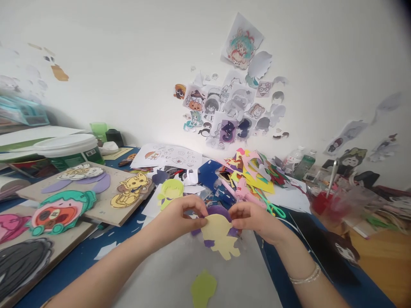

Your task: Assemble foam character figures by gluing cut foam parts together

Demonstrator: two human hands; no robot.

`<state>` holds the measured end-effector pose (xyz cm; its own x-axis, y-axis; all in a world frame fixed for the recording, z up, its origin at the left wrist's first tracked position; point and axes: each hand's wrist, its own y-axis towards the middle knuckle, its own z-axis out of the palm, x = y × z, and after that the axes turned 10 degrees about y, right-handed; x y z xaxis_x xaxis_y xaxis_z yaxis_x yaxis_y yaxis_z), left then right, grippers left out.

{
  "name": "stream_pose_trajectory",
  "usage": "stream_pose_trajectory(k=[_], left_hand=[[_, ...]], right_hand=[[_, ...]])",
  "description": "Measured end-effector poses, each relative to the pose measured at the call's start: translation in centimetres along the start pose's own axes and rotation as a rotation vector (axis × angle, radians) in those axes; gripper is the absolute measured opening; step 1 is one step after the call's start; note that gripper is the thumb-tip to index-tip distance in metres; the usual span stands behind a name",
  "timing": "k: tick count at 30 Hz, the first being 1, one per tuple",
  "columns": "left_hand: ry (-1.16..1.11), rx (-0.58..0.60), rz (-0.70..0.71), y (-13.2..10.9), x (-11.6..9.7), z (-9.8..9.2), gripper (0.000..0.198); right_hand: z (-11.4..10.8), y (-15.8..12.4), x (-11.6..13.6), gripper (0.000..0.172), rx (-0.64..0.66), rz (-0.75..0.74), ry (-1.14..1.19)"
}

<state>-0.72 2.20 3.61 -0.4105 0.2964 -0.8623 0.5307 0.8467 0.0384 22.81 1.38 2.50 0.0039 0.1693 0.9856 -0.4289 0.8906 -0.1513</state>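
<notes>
Between my two hands is a flat cutout figure point(218, 229), pale yellow with purple edging around its head and sides. My left hand point(189, 216) pinches its upper left edge between thumb and fingers. On the opposite side, my right hand point(252, 218) grips the upper right edge the same way. The figure is held just over a grey work sheet point(173, 273). Nearer to me on that sheet lies a yellow-green cut piece point(204, 287). Behind my left hand rests a lime-green cutout figure point(170, 192) with purple parts.
Boards point(118, 214) at left carry finished cutouts, including a yellow cat point(130, 190). A white-lidded tub point(66, 147) stands behind them. A pink glue gun point(242, 190), green-handled scissors point(276, 209) and coloured scraps point(257, 171) lie beyond my right hand. A black slab point(324, 244) lies at right.
</notes>
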Motion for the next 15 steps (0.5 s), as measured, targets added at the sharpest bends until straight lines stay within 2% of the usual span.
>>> stream_pose_trajectory(k=[3, 7, 10, 13, 15], left_hand=[[-0.088, 0.072, 0.079, -0.4, -0.4, -0.9, 0.011], [-0.237, 0.069, 0.171, -1.0, -0.6, -2.6, 0.011], [-0.292, 0.088, 0.205, -1.2, -0.5, -3.2, 0.012], [-0.279, 0.130, 0.180, -1.0, -0.6, -2.9, 0.015], [-0.184, 0.165, 0.111, -0.8, -0.6, -2.5, 0.016]], right_hand=[[-0.7, -0.1, 0.1, 0.029, 0.025, 0.000, 0.007], [-1.5, -0.4, 0.3, 0.026, 0.096, -0.007, 0.016], [-1.6, -0.5, 0.4, 0.025, 0.119, -0.005, 0.022], [-1.1, -0.3, 0.3, 0.024, 0.089, 0.022, 0.019], [-0.8, -0.1, 0.2, 0.022, 0.104, 0.060, -0.003]])
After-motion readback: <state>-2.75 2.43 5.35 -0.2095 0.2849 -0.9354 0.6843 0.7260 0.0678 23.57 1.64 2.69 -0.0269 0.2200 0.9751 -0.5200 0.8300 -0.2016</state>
